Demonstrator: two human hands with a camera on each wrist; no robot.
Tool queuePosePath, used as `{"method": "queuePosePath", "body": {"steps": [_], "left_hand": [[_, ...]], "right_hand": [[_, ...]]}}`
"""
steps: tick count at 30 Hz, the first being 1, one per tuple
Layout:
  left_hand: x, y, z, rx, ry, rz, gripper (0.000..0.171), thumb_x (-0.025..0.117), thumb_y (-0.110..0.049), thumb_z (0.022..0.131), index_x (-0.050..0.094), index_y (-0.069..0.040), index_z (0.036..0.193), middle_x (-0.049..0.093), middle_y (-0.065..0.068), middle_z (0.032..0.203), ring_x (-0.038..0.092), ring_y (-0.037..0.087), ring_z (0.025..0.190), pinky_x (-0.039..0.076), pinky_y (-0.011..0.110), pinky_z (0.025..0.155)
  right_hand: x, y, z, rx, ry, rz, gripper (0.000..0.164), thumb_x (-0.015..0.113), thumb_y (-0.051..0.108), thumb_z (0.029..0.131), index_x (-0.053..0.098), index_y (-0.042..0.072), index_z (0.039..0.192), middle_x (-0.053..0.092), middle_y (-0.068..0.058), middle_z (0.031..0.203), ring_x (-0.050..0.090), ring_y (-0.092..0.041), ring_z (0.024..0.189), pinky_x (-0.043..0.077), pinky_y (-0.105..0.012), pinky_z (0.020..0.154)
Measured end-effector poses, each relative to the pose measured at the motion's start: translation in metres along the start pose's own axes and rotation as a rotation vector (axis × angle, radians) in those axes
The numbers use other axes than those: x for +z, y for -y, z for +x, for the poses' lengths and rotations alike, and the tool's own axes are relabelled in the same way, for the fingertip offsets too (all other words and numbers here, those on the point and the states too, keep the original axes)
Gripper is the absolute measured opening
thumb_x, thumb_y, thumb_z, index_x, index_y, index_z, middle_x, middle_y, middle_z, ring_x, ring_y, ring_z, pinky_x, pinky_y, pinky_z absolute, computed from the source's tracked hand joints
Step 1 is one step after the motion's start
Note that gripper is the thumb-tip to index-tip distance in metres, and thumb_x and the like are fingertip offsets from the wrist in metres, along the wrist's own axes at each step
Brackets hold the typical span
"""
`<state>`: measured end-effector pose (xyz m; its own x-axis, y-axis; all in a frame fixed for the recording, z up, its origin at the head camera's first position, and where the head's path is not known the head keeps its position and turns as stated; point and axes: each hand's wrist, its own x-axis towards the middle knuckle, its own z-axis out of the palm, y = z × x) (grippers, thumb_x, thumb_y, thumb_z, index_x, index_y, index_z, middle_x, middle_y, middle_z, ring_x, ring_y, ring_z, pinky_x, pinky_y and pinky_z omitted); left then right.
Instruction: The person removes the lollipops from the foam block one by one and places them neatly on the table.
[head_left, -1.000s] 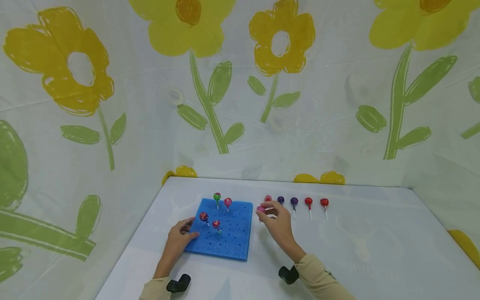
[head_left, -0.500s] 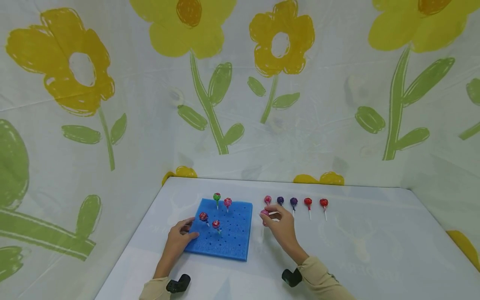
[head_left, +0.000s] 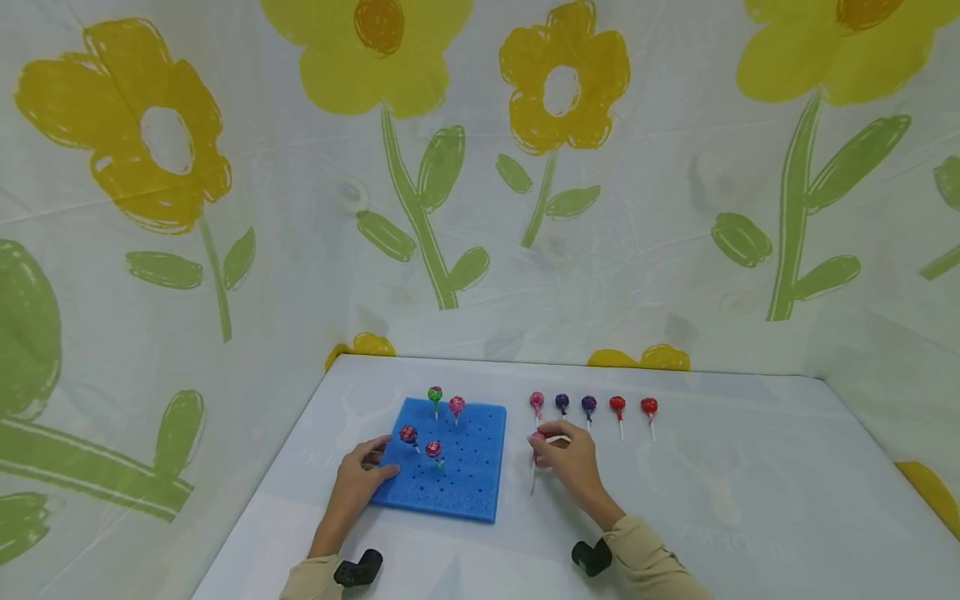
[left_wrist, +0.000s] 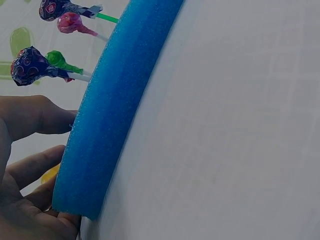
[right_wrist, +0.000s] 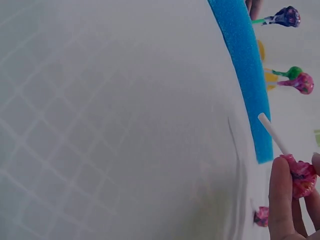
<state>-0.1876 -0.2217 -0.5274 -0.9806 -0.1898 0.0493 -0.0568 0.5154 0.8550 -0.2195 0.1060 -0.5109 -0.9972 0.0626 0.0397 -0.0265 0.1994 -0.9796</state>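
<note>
My right hand [head_left: 573, 462] pinches a pink-wrapped lollipop [right_wrist: 301, 177] by its candy head, its white stick pointing down toward the table in the head view. It is just right of a blue foam board [head_left: 465, 492] dotted with small holes. At the board's left edge, my left hand [head_left: 358, 482] grips it, thumb over the top and fingers at the side. Standing in the board's left and back part are a green lollipop [head_left: 435, 392], a pink lollipop [head_left: 457, 405] and two dark red-and-blue lollipops, one [head_left: 408, 433] left of the other [head_left: 433, 448].
Behind my right hand a row of lollipops lies on the white table [head_left: 720, 517]: one pink [head_left: 537, 399], two purple [head_left: 588, 403] and two red [head_left: 648, 406]. A flower-printed cloth [head_left: 637, 275] hangs behind the table.
My right hand has drawn back toward me and slightly right with the pink lollipop, whose stick now shows hanging downward. The left hand and the board stay in place.
</note>
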Motion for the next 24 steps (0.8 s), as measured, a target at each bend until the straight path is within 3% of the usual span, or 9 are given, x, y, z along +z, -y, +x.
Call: {"method": "queuePosePath", "body": {"steps": [6,24], "left_hand": [[-0.0003,-0.0003,-0.0009,-0.001,0.002,0.005,0.051,0.071,-0.01,0.08,0.057,-0.004,0.129,0.059,0.013,0.118,0.052,0.025,0.102,0.043,0.039,0.084],[0.0011,-0.0018,-0.0029,0.019,-0.032,0.006,0.052,0.071,-0.009,0.077,0.058,-0.003,0.127,0.06,0.012,0.113,0.052,0.023,0.097,0.043,0.034,0.079]], "right_hand": [[0.0005,-0.0055,0.0032,0.051,-0.003,-0.073,0.022,0.074,0.015,0.082,0.068,0.002,0.099,0.062,-0.007,0.089,0.062,-0.018,0.074,0.054,-0.027,0.063],[0.0027,-0.0055,0.0068,0.03,0.07,-0.256,0.021,0.076,0.004,0.076,0.066,0.0,0.095,0.06,-0.008,0.084,0.06,-0.015,0.066,0.053,-0.026,0.058]]}}
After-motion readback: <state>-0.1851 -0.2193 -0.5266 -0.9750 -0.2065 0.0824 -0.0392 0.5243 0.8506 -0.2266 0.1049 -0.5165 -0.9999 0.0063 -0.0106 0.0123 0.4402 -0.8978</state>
